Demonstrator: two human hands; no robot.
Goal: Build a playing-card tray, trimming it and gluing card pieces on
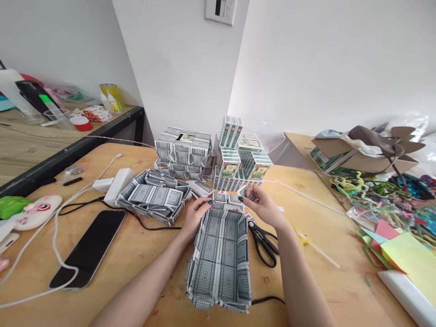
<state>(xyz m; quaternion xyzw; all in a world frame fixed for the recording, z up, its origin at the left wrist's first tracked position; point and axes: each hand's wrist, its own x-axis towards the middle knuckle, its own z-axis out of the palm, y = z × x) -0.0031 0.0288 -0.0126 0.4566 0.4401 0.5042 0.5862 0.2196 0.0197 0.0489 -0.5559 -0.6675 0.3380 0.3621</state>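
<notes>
We counted two hands [195, 217] at work, two open card-built trays [207, 240], three upright packs [231, 131] topping a stack [228, 165], one black phone [90, 247], one pair of scissors [257, 231], one cardboard box [391, 164] and one wall panel [227, 10].

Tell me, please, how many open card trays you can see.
2: the front tray, nearest the camera, and the card-filled tray beyond it on the left. The card block behind may hide others.

Card tray [225, 245]: looked like printed paper card
Table [143, 245]: was smooth wood
Phone [91, 245]: looked glossy
Scissors [260, 235]: had plastic handles
</notes>
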